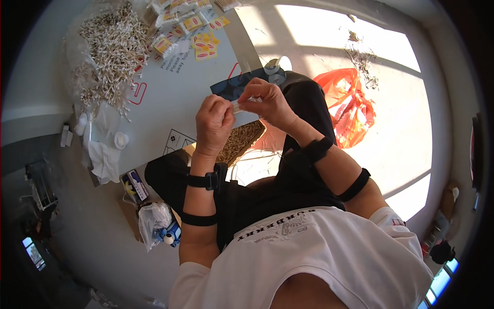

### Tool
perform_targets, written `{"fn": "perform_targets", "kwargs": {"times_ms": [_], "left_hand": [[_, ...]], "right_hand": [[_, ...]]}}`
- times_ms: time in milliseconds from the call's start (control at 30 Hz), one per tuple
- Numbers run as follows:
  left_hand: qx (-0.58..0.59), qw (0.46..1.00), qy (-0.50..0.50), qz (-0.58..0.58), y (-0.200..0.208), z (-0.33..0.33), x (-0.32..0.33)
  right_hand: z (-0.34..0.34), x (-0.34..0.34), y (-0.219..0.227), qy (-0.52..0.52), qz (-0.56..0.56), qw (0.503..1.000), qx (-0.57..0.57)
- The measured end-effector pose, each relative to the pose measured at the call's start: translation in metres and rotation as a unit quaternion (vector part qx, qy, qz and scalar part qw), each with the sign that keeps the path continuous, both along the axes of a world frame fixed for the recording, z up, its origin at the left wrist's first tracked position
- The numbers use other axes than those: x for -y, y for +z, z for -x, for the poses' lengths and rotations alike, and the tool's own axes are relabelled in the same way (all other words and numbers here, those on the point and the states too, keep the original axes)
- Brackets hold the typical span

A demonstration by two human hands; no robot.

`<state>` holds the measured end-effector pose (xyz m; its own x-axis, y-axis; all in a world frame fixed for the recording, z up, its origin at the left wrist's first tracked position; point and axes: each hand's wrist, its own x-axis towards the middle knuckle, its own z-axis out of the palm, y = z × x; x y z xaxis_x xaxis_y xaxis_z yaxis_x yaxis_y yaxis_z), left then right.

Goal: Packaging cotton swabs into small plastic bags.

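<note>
Above the near edge of a grey-white table (170, 98), my left hand (213, 123) and my right hand (268, 104) meet with fingers pinched. Between them is a small whitish, partly see-through piece (237, 106), mostly hidden by the fingers; its kind is unclear. Just behind the hands lies a dark blue translucent strip (226, 88). Below them, between my knees, sits a container of thin tan sticks (241, 140). A large heap of cotton swabs (110, 49) spreads over clear plastic at the table's far left.
Packets of swabs (163, 45) and yellow printed cards (205, 46) lie at the table's back. White tissue (105, 159) rests by the left edge. An orange-red plastic bag (347, 108) stands on the sunlit floor. At lower left, a clear bag (153, 222) sits beside a small box (135, 186).
</note>
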<state>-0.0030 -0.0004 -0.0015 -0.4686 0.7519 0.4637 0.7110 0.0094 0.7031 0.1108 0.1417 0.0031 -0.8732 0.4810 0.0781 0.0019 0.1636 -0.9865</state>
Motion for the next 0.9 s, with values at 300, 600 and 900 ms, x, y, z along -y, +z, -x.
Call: {"fn": "perform_targets", "kwargs": {"times_ms": [300,600,900], "left_hand": [[-0.043,0.999,0.009,-0.016,0.008,-0.006,-0.008],[-0.123,0.992,-0.023,0.031,0.011,-0.002,-0.009],[-0.183,0.983,0.033,0.01,0.021,-0.018,0.01]], "right_hand": [[0.002,0.005,-0.001,-0.016,-0.305,0.948,-0.084],[-0.003,-0.01,0.002,0.018,-0.394,0.913,-0.104],[-0.041,-0.012,0.003,-0.138,0.232,0.95,0.16]]}}
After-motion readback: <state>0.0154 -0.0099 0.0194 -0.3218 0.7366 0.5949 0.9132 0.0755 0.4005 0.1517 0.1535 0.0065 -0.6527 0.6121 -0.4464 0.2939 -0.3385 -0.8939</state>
